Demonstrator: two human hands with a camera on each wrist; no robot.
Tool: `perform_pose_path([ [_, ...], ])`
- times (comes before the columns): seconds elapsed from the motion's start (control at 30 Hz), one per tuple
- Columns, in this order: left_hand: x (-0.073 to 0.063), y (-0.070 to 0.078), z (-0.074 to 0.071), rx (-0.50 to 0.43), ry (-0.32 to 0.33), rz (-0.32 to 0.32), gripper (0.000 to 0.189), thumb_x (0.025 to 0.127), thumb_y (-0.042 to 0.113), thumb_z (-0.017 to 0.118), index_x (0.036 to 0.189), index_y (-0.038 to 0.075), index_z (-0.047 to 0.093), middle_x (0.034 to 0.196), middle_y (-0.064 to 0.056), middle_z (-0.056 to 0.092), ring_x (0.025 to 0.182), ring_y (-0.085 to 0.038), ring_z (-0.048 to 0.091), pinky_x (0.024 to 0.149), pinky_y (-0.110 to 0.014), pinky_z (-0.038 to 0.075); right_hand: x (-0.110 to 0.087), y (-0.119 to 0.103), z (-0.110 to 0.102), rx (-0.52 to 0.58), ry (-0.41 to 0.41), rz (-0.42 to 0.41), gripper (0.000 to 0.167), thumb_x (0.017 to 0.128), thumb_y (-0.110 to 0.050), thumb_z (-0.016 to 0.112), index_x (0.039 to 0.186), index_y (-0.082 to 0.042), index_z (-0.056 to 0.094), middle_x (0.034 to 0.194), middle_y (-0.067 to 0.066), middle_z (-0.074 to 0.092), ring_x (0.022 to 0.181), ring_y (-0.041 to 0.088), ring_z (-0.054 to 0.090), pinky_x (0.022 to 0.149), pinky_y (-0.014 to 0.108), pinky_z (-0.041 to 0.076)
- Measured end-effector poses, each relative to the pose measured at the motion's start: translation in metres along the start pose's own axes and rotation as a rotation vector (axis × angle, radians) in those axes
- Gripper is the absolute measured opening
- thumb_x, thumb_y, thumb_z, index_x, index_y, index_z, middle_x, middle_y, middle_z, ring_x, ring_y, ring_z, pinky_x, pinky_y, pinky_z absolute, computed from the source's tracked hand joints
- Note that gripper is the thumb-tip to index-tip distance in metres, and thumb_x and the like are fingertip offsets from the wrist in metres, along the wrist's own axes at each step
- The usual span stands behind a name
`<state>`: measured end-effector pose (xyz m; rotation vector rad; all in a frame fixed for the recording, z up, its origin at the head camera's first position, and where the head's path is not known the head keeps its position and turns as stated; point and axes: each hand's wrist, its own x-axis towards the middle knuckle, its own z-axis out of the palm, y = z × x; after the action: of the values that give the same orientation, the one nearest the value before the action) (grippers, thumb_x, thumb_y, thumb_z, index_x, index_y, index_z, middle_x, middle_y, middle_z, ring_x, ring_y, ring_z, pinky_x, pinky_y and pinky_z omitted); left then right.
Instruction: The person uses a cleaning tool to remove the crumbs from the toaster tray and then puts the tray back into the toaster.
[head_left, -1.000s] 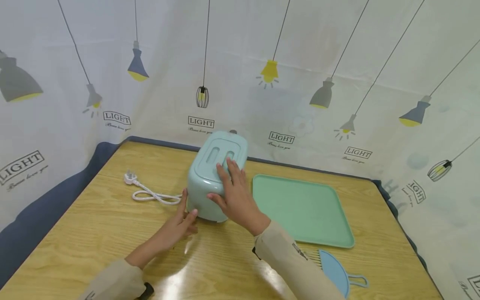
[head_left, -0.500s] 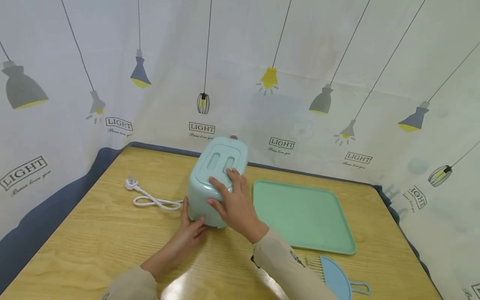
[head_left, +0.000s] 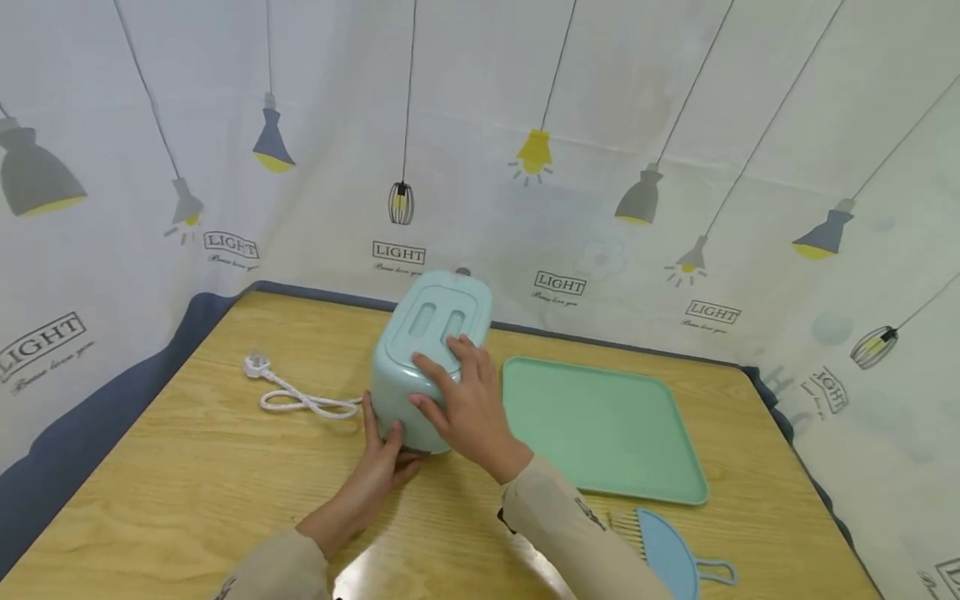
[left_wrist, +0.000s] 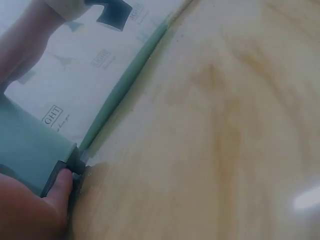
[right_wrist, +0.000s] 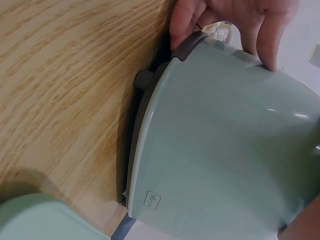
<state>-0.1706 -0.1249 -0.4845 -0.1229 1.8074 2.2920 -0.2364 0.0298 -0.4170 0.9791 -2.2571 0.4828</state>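
A pale blue-green toaster (head_left: 393, 400) with a two-slot-patterned lid (head_left: 435, 312) stands mid-table. My left hand (head_left: 367, 483) grips its lower near-left corner. The thumb lies on the near end, one finger runs up the left side, and other fingers are at the bottom edge. In the right wrist view, a dark base and a small foot (right_wrist: 144, 79) show, and the near end appears slightly raised. My right hand (head_left: 476, 408) rests spread on the toaster, fingers on the lid and thumb against the near end. The left wrist view shows the left thumb against a dark piece (left_wrist: 55, 177).
A white cord with a plug (head_left: 257, 365) lies left of the toaster. To its right is a green tray (head_left: 607, 425). Near the front right lie a blue dustpan-like piece (head_left: 667, 554) and pale bristles or teeth (head_left: 626, 529). A printed curtain (head_left: 480, 208) hangs behind the table.
My left hand has shifted slightly right along the toaster's bottom, its fingers further under the edge. The right hand has slid a little lower, toward the near end. The toaster barely moves.
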Motion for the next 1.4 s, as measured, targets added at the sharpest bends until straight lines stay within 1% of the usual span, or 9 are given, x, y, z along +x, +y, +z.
perform_pose_path([
  [0.2,0.0,-0.001,0.002,0.082,0.054,0.01,0.078,0.098,0.055,0.024,0.137,0.042,-0.042,0.148,-0.031,0.026,0.113,-0.023,0.057,0.089,-0.032,0.055,0.001,-0.003,-0.001,0.042,-0.021,0.002,0.057,0.098,-0.057,0.026,0.134,-0.021,0.054,0.137,0.026,0.041,0.133,0.042,0.035,0.109,0.058,0.033],
  [0.4,0.001,0.0,0.003,0.12,0.082,0.001,0.077,0.099,0.055,0.025,0.14,0.041,-0.039,0.158,-0.026,-0.001,0.121,-0.036,0.048,0.078,-0.029,0.056,0.001,-0.002,-0.002,0.092,-0.066,0.036,0.058,0.097,-0.057,0.026,0.135,-0.021,0.052,0.14,0.027,0.036,0.135,0.044,0.031,0.11,0.06,0.033],
  [0.5,0.001,0.001,0.003,0.117,0.077,0.003,0.076,0.101,0.049,0.026,0.141,0.04,-0.038,0.158,-0.027,-0.004,0.111,-0.029,0.052,0.078,-0.026,0.055,0.001,0.0,-0.002,0.107,-0.072,0.048,0.058,0.097,-0.058,0.026,0.135,-0.021,0.051,0.141,0.027,0.034,0.136,0.045,0.029,0.109,0.061,0.035],
  [0.63,-0.001,0.002,0.0,0.091,0.073,0.006,0.075,0.106,0.031,0.031,0.142,0.044,-0.034,0.15,-0.035,0.014,0.094,-0.018,0.056,0.077,-0.02,0.053,0.001,0.0,-0.001,0.1,-0.062,0.053,0.058,0.097,-0.058,0.027,0.136,-0.022,0.051,0.141,0.026,0.035,0.137,0.044,0.03,0.108,0.06,0.037],
  [0.8,-0.008,0.0,-0.004,0.071,0.129,0.031,0.083,0.103,0.002,0.035,0.149,0.041,-0.023,0.151,-0.035,0.014,0.102,-0.017,0.055,0.077,-0.016,0.052,0.0,-0.001,0.001,0.078,-0.062,0.042,0.059,0.097,-0.058,0.025,0.136,-0.022,0.051,0.14,0.026,0.037,0.137,0.044,0.032,0.111,0.06,0.033],
  [0.97,-0.003,-0.001,-0.003,0.0,0.18,0.05,0.082,0.098,-0.004,0.04,0.155,0.027,-0.012,0.151,-0.034,0.018,0.1,-0.013,0.054,0.075,-0.017,0.053,0.0,0.0,0.0,0.05,-0.031,0.034,0.06,0.097,-0.058,0.023,0.134,-0.022,0.052,0.139,0.025,0.039,0.136,0.042,0.033,0.113,0.059,0.031],
  [1.03,0.0,0.0,-0.002,-0.025,0.195,0.047,0.082,0.098,-0.004,0.042,0.155,0.024,-0.01,0.149,-0.036,0.022,0.102,-0.017,0.055,0.075,-0.017,0.054,0.0,0.001,0.0,0.049,-0.028,0.035,0.059,0.097,-0.058,0.023,0.134,-0.022,0.052,0.139,0.025,0.039,0.136,0.042,0.033,0.113,0.059,0.031],
  [1.2,0.002,0.0,-0.004,-0.037,0.207,0.011,0.084,0.097,-0.006,0.041,0.155,0.026,-0.011,0.155,-0.035,0.011,0.126,-0.043,0.045,0.082,-0.022,0.057,0.0,0.0,0.0,0.059,-0.044,0.05,0.06,0.097,-0.059,0.024,0.135,-0.022,0.052,0.14,0.025,0.038,0.137,0.043,0.032,0.114,0.06,0.029],
  [1.4,-0.006,0.0,-0.005,-0.038,0.193,-0.019,0.085,0.097,-0.007,0.04,0.154,0.03,-0.011,0.161,-0.022,-0.009,0.13,-0.047,0.041,0.092,-0.028,0.055,-0.001,-0.001,0.0,0.077,-0.029,0.041,0.059,0.097,-0.058,0.026,0.134,-0.021,0.052,0.139,0.026,0.038,0.136,0.045,0.033,0.111,0.065,0.031],
])
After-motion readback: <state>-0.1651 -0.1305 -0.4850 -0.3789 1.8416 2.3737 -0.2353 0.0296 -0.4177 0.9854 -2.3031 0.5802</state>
